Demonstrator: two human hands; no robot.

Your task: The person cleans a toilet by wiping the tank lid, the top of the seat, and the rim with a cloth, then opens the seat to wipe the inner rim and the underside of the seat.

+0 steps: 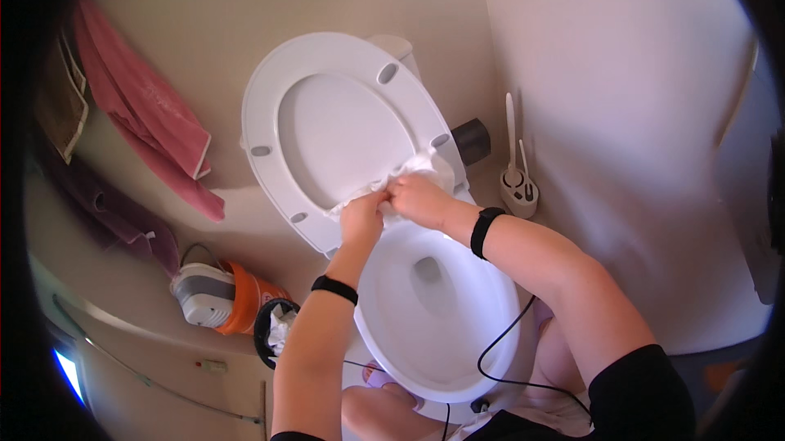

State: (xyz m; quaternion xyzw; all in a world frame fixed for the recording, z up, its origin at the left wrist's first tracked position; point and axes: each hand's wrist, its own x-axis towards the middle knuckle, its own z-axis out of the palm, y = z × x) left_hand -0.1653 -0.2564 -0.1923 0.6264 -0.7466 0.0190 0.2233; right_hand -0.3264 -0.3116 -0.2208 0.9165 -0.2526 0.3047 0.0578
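Both my hands meet above the back of a white toilet bowl (392,343), low against the raised toilet seat (319,51). A crumpled white cloth or paper wipe (432,166) is in their grip. My left hand (362,215) pinches its near edge, fingertips touching those of my right hand (423,198). The right hand bunches the wipe near the seat's lower right side. Behind the seat ring stands the raised lid (343,134). Parts of the wipe under my fingers, and the hinge area behind it, are hidden.
Right of the bowl stands a toilet brush holder (521,195). A black cylinder (471,141) sits behind the seat. On the left hang pink (141,97) and purple towels (116,214), above an orange bucket (260,290) and a black bin (267,333). A black cable (490,373) crosses the bowl's front.
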